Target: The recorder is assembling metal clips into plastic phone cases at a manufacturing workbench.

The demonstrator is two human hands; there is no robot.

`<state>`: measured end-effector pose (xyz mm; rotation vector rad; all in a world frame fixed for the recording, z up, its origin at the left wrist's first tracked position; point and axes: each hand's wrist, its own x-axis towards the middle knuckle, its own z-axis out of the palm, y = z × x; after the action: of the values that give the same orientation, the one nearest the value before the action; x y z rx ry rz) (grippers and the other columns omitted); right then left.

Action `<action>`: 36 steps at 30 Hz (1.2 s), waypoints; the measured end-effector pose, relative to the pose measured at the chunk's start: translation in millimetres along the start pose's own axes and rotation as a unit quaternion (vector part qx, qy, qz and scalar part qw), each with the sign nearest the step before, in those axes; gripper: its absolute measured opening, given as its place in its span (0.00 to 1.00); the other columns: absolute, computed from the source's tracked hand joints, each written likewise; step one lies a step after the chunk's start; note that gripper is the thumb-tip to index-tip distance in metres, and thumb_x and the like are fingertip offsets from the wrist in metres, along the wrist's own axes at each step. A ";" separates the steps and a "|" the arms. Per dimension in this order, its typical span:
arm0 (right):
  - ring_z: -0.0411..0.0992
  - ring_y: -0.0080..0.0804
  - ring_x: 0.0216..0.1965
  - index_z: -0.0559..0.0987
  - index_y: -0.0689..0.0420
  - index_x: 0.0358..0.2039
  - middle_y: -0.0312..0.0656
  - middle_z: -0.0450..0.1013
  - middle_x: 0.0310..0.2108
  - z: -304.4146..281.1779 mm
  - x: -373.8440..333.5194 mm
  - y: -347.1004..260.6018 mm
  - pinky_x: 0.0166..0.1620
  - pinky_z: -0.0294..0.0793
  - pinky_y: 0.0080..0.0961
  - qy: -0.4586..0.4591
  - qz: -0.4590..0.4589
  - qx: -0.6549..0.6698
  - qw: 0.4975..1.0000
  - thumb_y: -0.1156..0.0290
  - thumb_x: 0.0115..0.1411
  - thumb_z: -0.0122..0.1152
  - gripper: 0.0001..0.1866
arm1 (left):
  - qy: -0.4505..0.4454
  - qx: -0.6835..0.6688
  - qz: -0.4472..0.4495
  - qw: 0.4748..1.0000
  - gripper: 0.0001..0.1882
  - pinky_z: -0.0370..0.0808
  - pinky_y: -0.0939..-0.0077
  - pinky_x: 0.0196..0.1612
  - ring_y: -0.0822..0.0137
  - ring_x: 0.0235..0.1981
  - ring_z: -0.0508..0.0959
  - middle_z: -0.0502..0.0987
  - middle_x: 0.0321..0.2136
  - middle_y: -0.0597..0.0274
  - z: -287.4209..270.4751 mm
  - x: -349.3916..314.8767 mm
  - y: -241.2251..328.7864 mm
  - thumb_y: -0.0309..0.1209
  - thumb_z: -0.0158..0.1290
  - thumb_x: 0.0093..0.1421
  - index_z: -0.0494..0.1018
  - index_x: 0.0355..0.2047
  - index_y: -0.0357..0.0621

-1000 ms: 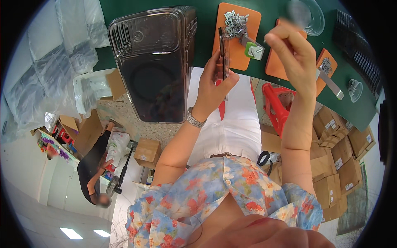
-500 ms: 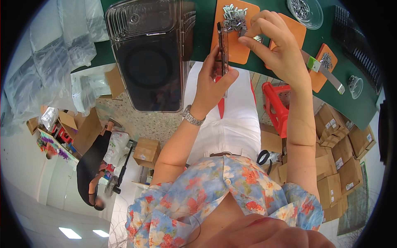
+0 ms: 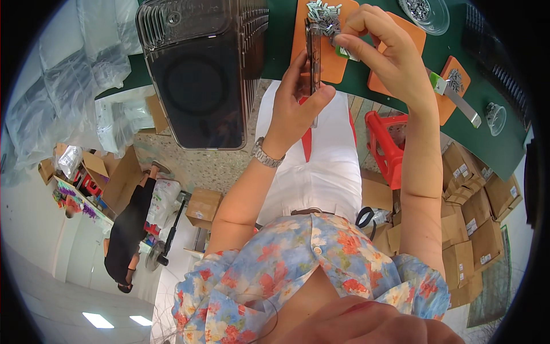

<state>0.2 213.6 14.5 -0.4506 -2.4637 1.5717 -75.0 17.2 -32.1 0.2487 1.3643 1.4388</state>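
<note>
My left hand (image 3: 292, 112) is closed round a phone case (image 3: 314, 63), held on edge with its thin side up. To the right of the case, my right hand (image 3: 389, 57) has thumb and forefinger pinched on a small grey piece (image 3: 334, 40), mostly covered by the fingertips. Beneath those fingertips shows a green and white thing (image 3: 345, 53), partly hidden. An orange board (image 3: 333, 71) behind the case carries a heap of small metal pieces (image 3: 323, 16). A tall stack of clear phone cases with dark backs (image 3: 197, 94) stands to my left.
Two further orange boards (image 3: 378, 85) lie rightward, one with small grey pins (image 3: 454, 80). Near them are a green-and-metal strip tool (image 3: 458, 103), a clear cup (image 3: 495, 119) and a dish of metal bits (image 3: 421, 11). A red stool (image 3: 387, 149) stands below the green table (image 3: 498, 152).
My right fingertips have shifted slightly up beside the case, and the green and white thing under them shows more. My left hand keeps its hold. The person in the background has shifted posture.
</note>
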 end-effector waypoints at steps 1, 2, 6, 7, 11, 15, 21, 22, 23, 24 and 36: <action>0.65 0.20 0.31 0.74 0.64 0.31 0.34 0.69 0.31 -1.9 1.1 -5.9 0.34 0.63 0.18 0.000 0.000 0.002 1.000 0.74 0.62 0.59 0.07 | 0.001 0.001 -0.001 1.000 0.42 0.71 0.80 0.46 0.77 0.40 0.72 0.70 0.45 0.63 -0.4 -0.2 -0.6 0.38 0.63 0.55 0.55 0.64 0.33; 0.67 0.29 0.31 0.74 0.62 0.28 0.39 0.69 0.28 -4.8 4.5 -20.3 0.34 0.65 0.23 0.021 0.038 0.017 0.999 0.73 0.58 0.62 0.07 | 0.003 0.012 0.003 1.000 0.42 0.71 0.80 0.46 0.77 0.40 0.72 0.70 0.45 0.64 -0.4 0.6 -0.9 0.38 0.63 0.55 0.55 0.64 0.33; 0.64 0.34 0.31 0.71 0.59 0.24 0.41 0.65 0.25 28.1 23.5 20.6 0.34 0.62 0.26 0.149 -0.320 0.306 0.884 0.76 0.53 0.65 0.09 | -0.007 0.020 0.002 1.000 0.42 0.71 0.81 0.46 0.78 0.40 0.72 0.70 0.44 0.64 2.1 5.6 1.8 0.39 0.63 0.55 0.55 0.63 0.33; 0.64 0.34 0.31 0.71 0.59 0.24 0.41 0.65 0.25 20.7 14.9 16.9 0.34 0.62 0.26 0.149 -0.320 0.306 0.884 0.76 0.53 0.65 0.09 | -0.007 0.021 0.002 1.000 0.42 0.71 0.81 0.46 0.78 0.40 0.72 0.70 0.44 0.64 2.1 7.1 3.5 0.39 0.63 0.55 0.55 0.63 0.33; 0.66 0.22 0.32 0.74 0.62 0.29 0.36 0.70 0.30 2.8 -5.2 2.6 0.36 0.65 0.19 0.068 0.007 0.050 0.996 0.74 0.60 0.59 0.06 | -0.027 0.030 0.002 0.999 0.42 0.71 0.82 0.44 0.78 0.38 0.72 0.71 0.42 0.64 5.2 15.2 12.2 0.41 0.63 0.54 0.57 0.62 0.33; 0.68 0.17 0.34 0.76 0.65 0.34 0.34 0.73 0.33 19.1 -22.1 22.2 0.38 0.67 0.16 0.146 0.076 0.193 0.967 0.74 0.63 0.58 0.06 | -0.048 0.067 0.003 0.997 0.41 0.71 0.84 0.39 0.78 0.36 0.72 0.72 0.39 0.64 12.7 26.1 19.8 0.43 0.63 0.54 0.60 0.60 0.32; 0.68 0.16 0.32 0.75 0.64 0.33 0.33 0.72 0.31 27.6 -23.5 26.1 0.36 0.66 0.14 0.179 0.120 0.240 0.947 0.75 0.61 0.60 0.06 | -0.063 0.077 -0.015 0.995 0.41 0.73 0.84 0.39 0.77 0.36 0.75 0.74 0.38 0.64 12.6 35.1 20.1 0.46 0.63 0.54 0.61 0.58 0.31; 0.68 0.16 0.32 0.75 0.64 0.33 0.33 0.72 0.31 28.5 -23.1 26.2 0.36 0.66 0.14 0.179 0.121 0.240 0.946 0.75 0.61 0.60 0.06 | -0.063 0.077 -0.016 0.995 0.41 0.73 0.84 0.39 0.77 0.36 0.75 0.74 0.38 0.64 11.5 35.7 19.1 0.46 0.63 0.54 0.61 0.58 0.31; 0.68 0.16 0.32 0.75 0.63 0.33 0.33 0.72 0.30 28.6 -23.3 25.5 0.35 0.66 0.13 0.179 0.125 0.243 0.945 0.74 0.61 0.61 0.06 | -0.066 0.078 -0.015 0.995 0.41 0.73 0.84 0.39 0.77 0.36 0.75 0.74 0.38 0.64 10.9 36.0 18.2 0.46 0.64 0.53 0.61 0.59 0.31; 0.68 0.15 0.32 0.74 0.63 0.32 0.32 0.72 0.30 28.2 -23.6 25.0 0.35 0.65 0.13 0.180 0.130 0.245 0.944 0.74 0.61 0.61 0.06 | -0.068 0.079 -0.015 0.994 0.42 0.73 0.84 0.40 0.77 0.37 0.75 0.74 0.39 0.63 10.5 36.2 18.0 0.45 0.64 0.53 0.61 0.59 0.31; 0.66 0.15 0.31 0.75 0.60 0.31 0.30 0.69 0.27 21.8 -14.7 22.5 0.37 0.64 0.13 0.154 0.169 0.240 0.944 0.67 0.64 0.58 0.09 | -0.045 0.052 -0.076 0.995 0.43 0.73 0.83 0.41 0.77 0.37 0.75 0.74 0.41 0.62 17.2 30.4 28.4 0.40 0.66 0.51 0.59 0.61 0.30</action>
<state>10.5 198.7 -15.0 -0.9790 -1.7588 1.9710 -89.3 57.8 -18.7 0.2677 1.3574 1.2189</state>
